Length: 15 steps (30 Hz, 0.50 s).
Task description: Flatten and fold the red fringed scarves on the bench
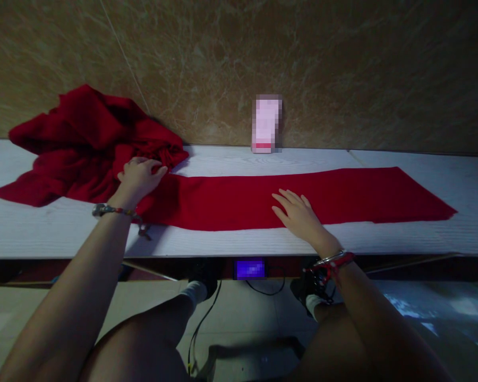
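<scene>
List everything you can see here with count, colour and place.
wall: one, brown marbled, behind tabletop
tabletop: one, white wood-grain, across middle
fabric heap: one, red, tabletop left
flat fabric strip: one, red, centre to right
pixelated rectangular item: one, pink, beside wall
pixelated screen: one, purple, below tabletop edge
cables: count unclear, black, on floor
floor: one, pale, below
bracelets: count unclear, multicoloured, both wrists
shoes: two, black, below tabletop
socks: two, white, above shoes
legs: two, bottom
left hand: one, where heap meets strip
right hand: one, on strip

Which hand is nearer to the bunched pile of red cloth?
Left: the left hand is at the right side of the bunched pile; the right hand is farther right, on the flat red strip.
</scene>
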Available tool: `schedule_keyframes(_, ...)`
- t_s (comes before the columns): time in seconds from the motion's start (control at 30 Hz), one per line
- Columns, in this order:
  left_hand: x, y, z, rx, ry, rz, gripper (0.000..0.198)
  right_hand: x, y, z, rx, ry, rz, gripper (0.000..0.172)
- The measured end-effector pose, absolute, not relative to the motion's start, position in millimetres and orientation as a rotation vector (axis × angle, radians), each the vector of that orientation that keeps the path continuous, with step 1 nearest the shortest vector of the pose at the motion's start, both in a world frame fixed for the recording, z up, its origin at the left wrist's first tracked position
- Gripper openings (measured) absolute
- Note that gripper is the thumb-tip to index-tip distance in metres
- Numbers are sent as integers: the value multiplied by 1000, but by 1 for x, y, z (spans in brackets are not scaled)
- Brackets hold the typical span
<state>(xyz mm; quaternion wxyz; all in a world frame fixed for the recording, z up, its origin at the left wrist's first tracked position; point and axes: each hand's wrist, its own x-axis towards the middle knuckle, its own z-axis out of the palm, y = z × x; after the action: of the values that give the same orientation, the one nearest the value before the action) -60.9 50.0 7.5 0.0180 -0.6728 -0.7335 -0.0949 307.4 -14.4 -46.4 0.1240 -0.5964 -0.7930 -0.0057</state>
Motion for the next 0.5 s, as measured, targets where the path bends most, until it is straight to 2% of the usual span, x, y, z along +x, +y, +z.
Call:
schedule_keyframes(0.17,-33,59,-4,-2239,-2320,-99,43,306,-15,-46,-1751,-2312,-29,43)
schedule_keyframes(0.5,-49,43,-2,-2071,-2497,-433,47,305,-16,-43,-1761,-2316,-4,43)
